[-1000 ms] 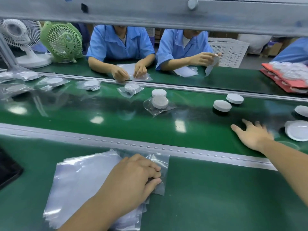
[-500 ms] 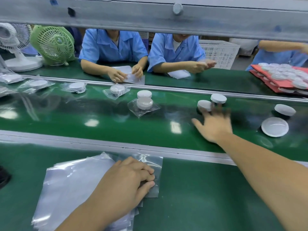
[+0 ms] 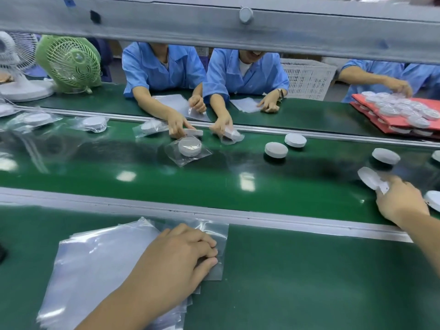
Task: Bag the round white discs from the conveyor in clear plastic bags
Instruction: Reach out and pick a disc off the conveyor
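Observation:
My right hand (image 3: pixel 400 201) is out over the right end of the green conveyor belt (image 3: pixel 214 182), gripping a round white disc (image 3: pixel 367 178) tilted up on its edge. My left hand (image 3: pixel 181 258) lies curled on a stack of clear plastic bags (image 3: pixel 100 265) on the near green table, fingertips pinching the top bag's right edge. Loose white discs (image 3: pixel 276 150) (image 3: pixel 295 140) (image 3: pixel 385 156) sit on the belt. Another disc (image 3: pixel 433 200) lies partly behind my right hand. A bagged disc (image 3: pixel 189 146) rests mid-belt.
Across the belt, several people in blue shirts (image 3: pixel 164 67) handle bags and discs. Bagged discs (image 3: pixel 95 123) trail along the belt's far left. Two fans (image 3: pixel 71 60) stand far left. A red tray (image 3: pixel 392 117) piled with discs sits far right, a white basket (image 3: pixel 307 77) behind.
My right hand swept left toward the two middle discs, then back to the right, and now holds a disc lifted on edge. My left hand stayed on the bags.

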Action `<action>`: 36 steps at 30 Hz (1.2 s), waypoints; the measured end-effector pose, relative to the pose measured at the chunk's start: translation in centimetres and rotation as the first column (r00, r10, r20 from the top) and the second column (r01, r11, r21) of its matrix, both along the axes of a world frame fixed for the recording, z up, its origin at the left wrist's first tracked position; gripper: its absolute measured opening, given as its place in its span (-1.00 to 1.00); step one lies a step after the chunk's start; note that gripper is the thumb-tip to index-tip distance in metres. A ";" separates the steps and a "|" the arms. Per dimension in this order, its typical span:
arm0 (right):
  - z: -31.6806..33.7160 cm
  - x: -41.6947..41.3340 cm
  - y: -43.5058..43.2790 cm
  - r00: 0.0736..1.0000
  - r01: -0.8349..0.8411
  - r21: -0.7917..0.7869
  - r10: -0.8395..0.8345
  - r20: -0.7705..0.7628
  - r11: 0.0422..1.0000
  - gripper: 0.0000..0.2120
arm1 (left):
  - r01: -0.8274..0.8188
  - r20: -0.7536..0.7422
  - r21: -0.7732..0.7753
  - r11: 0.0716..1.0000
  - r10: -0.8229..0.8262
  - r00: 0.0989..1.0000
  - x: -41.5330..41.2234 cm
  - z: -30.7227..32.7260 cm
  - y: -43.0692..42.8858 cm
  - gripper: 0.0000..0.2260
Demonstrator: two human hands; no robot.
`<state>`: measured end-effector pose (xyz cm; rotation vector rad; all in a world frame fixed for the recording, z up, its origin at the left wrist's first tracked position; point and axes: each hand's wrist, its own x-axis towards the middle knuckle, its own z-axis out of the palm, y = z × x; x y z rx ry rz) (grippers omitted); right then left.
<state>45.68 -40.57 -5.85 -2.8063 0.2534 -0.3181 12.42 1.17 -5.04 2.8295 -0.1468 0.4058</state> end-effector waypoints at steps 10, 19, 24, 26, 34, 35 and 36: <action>4.4 -13.0 16.9 0.443 -0.866 -0.032 0.796 0.411 0.499 -0.77 | -0.180 0.043 -0.264 0.947 0.198 0.979 0.2 0.7 0.1 -0.88; 2.1 -22.4 22.7 0.359 -0.914 0.371 0.759 0.543 0.167 -0.73 | -0.030 -0.016 -0.876 0.482 0.032 0.999 0.0 2.0 -0.8 -0.78; 2.6 -23.0 24.1 0.468 -0.625 0.776 0.836 0.287 0.084 -0.73 | 0.004 0.087 -0.890 0.456 0.162 0.983 0.0 1.3 -2.1 -0.74; 3.0 -23.1 24.3 0.352 -0.609 0.791 0.913 0.206 0.056 -0.66 | -0.024 0.104 -0.925 0.379 0.312 0.944 0.2 1.2 -2.4 -0.79; 2.5 -11.7 25.1 0.848 -0.472 0.668 0.503 0.166 0.576 -0.88 | -0.186 0.101 -0.037 0.982 0.189 0.977 -0.3 1.5 0.1 -0.70; 2.8 -9.1 24.7 0.918 -0.347 0.723 0.376 0.129 0.598 -0.86 | -0.182 -0.005 0.039 0.982 0.182 0.983 -0.3 1.7 0.3 -0.65; 3.1 -6.4 24.3 0.957 -0.236 0.768 0.281 0.076 0.596 -0.82 | -0.169 -0.063 0.050 0.984 0.172 0.983 -0.3 1.6 0.5 -0.63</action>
